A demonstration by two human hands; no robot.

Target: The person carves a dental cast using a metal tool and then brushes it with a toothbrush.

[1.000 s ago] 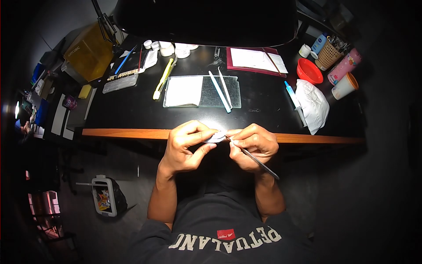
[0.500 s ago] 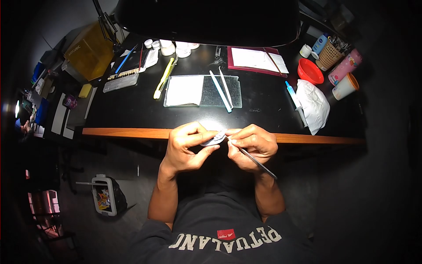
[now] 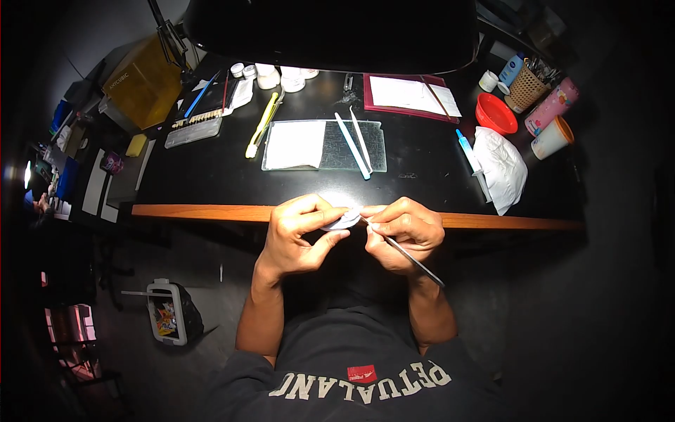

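Note:
My left hand (image 3: 299, 235) pinches a small pale grey-white piece, which looks like a dental model (image 3: 344, 221), between thumb and fingers at the table's front edge. In my right hand (image 3: 403, 235) is a slim dental hand tool (image 3: 413, 261), held like a pen. Its handle slants down to the right, and its tip is at the right side of the model. Glare and fingers hide the exact contact. Beyond the hands lies a glass slab (image 3: 373, 144) with a white paper pad (image 3: 294, 145), a light-blue-handled tool (image 3: 351, 145) and a thin white tool (image 3: 360, 133).
A black lamp head (image 3: 334, 32) hangs over the wood-edged table (image 3: 204, 211). To the right are a syringe (image 3: 474, 165), crumpled white tissue (image 3: 500, 169) and a red bowl (image 3: 496, 114). White jars (image 3: 267, 76) stand at the back; a bin (image 3: 169, 313) is on the floor.
The model has tilted slightly in my left hand, and the tool in my right hand has shifted very slightly. Everything else stays in place.

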